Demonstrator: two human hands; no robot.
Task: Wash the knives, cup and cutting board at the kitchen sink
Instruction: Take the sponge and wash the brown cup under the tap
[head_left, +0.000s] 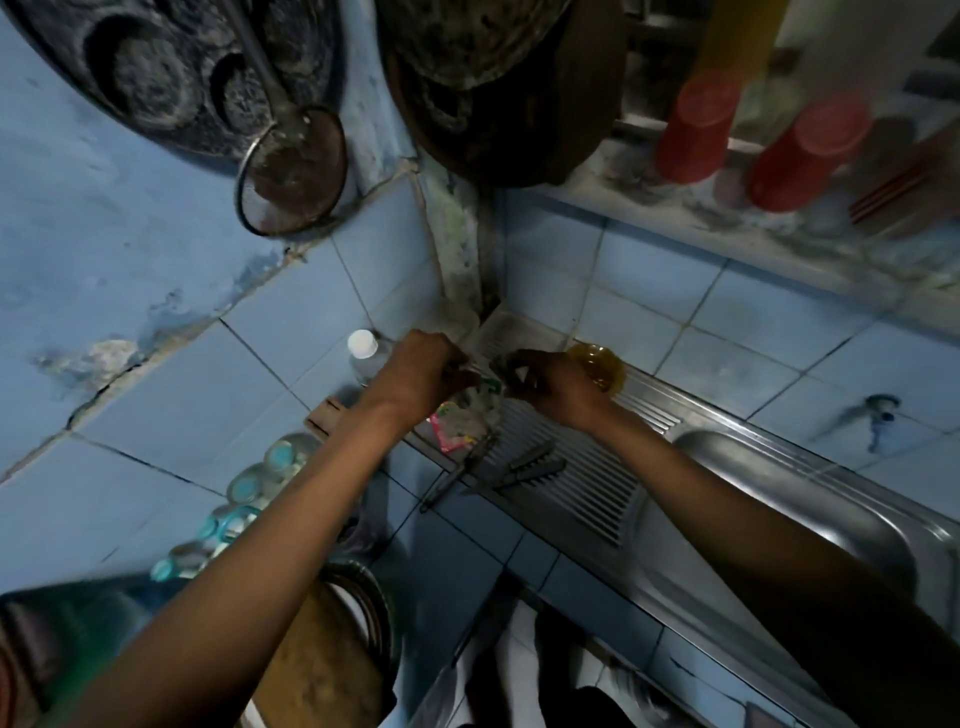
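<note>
Two dark-handled knives (530, 466) lie side by side on the ribbed steel drainboard (582, 488) left of the sink basin (810, 499). Above them, the left hand (423, 371) and right hand (545, 384) both pinch a crumpled clear plastic bag (470, 410). One amber translucent cup (597, 366) sits just behind the right hand. One white-capped bottle (363, 353) stands near the left hand.

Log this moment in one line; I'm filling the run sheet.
left hand: pinching packet | right hand: same packet | knives: on drainboard, untouched
</note>
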